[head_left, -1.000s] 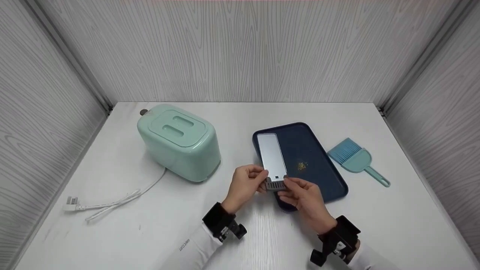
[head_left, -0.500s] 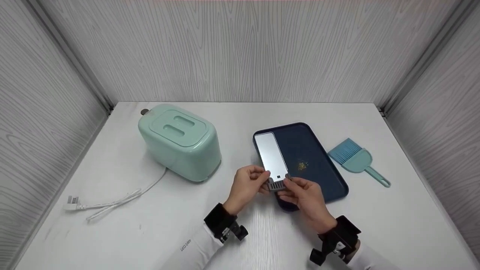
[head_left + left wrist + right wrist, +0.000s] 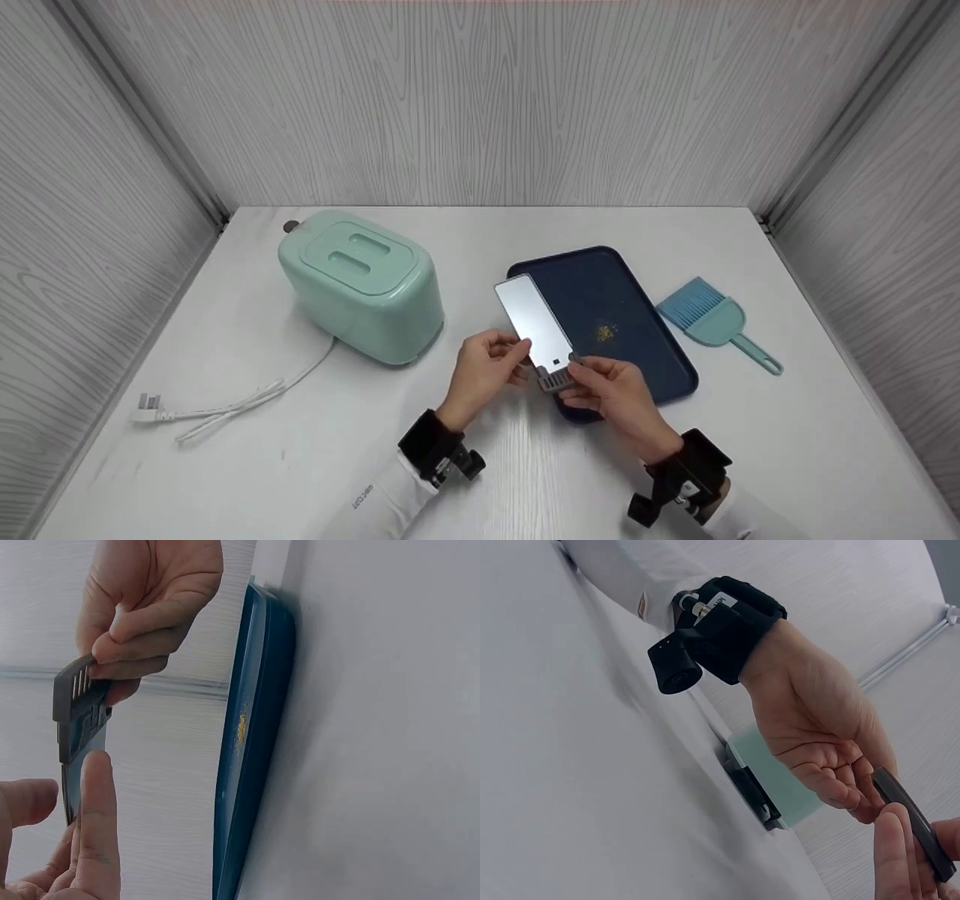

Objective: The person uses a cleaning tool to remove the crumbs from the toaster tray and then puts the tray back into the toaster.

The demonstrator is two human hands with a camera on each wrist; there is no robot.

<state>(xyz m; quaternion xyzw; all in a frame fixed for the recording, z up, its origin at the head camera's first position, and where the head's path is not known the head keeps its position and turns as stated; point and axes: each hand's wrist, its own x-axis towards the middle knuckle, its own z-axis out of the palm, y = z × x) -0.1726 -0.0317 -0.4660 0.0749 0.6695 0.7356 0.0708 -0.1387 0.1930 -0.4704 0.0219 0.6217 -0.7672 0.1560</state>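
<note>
A toaster's crumb tray (image 3: 534,319), a long shiny plate with a grey slotted handle, is held tilted above the left side of a dark blue tray (image 3: 637,292). My right hand (image 3: 622,394) pinches the handle's right corner between thumb and fingers. Along the plate's left edge lies my left hand (image 3: 484,367); the left wrist view shows its thumb (image 3: 30,801) apart from the plate and its index finger (image 3: 97,817) straight beside it. In the right wrist view only the dark handle edge (image 3: 915,825) shows. Yellowish crumbs (image 3: 604,332) lie on the blue tray.
A mint-green toaster (image 3: 364,289) stands at the left, its white cord and plug (image 3: 150,409) lying toward the front left. Right of the blue tray rests a blue-green brush with a dustpan (image 3: 716,321). Grey wood-patterned panels (image 3: 480,105) enclose the back and sides.
The crumb tray has turned, its far end swinging left past the blue tray's rim. My left hand has shifted slightly left, off the handle's corner. My right hand keeps its pinch.
</note>
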